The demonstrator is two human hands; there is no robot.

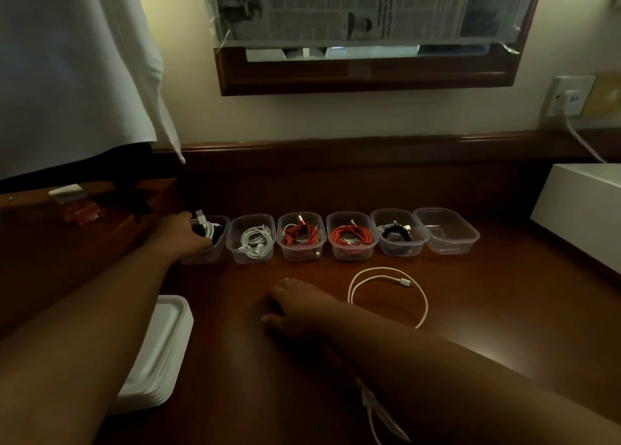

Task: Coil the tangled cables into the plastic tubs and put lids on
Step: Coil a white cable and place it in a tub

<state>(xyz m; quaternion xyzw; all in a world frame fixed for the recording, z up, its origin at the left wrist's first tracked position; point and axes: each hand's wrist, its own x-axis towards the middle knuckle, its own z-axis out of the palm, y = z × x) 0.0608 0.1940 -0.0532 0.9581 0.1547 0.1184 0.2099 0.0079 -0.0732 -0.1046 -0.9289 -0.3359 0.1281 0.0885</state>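
Several clear plastic tubs stand in a row on the dark wooden desk [487, 310]. My left hand [179, 234] reaches into the leftmost tub [215, 248], its fingers on the white and black cables there. The other tubs hold a white cable [255, 239], orange cables [300, 236] [351, 236] and a black cable [396, 232]. The rightmost tub [447, 231] has no cable in it. My right hand [295, 305] rests palm down on the desk. A loose white cable [389, 288] lies in a loop to its right. A stack of white lids [161, 354] sits at the desk's left edge.
A white box [578, 209] stands at the right. A white cloth [74, 68] hangs at the upper left. A wall socket [568, 96] with a plugged white lead is at the upper right. Another white cable [379, 414] lies near the front, by my right forearm.
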